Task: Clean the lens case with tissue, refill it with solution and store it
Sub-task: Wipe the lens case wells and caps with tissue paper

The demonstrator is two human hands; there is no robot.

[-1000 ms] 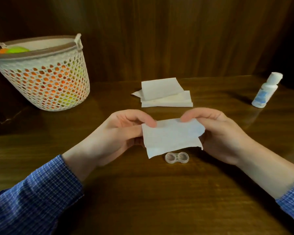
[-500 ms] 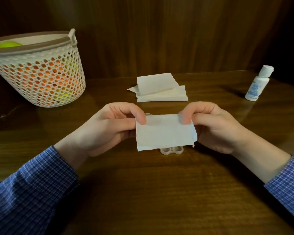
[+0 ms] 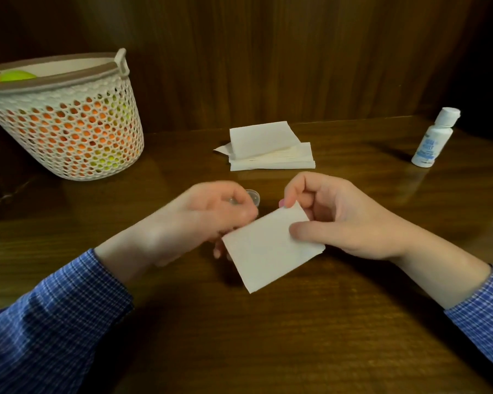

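Note:
My right hand (image 3: 345, 223) pinches a folded white tissue (image 3: 271, 251) by its upper right corner, holding it tilted just above the wooden table (image 3: 268, 336). My left hand (image 3: 199, 223) is motion-blurred at the tissue's left edge with its fingers curled. I cannot tell whether it holds anything. A small clear round piece (image 3: 253, 196) shows just behind its fingertips. The lens case itself is hidden by the tissue and hands. The white solution bottle (image 3: 434, 139) stands capped at the far right.
A stack of folded tissues (image 3: 268, 149) lies at the back centre. A white perforated basket (image 3: 69, 123) holding orange and green items stands at the back left. A dark wooden wall rises behind the table.
The left hand has let go of the tissue's top corner and dropped toward its left edge. The right hand now holds the tissue alone, turned at an angle, covering the lens case.

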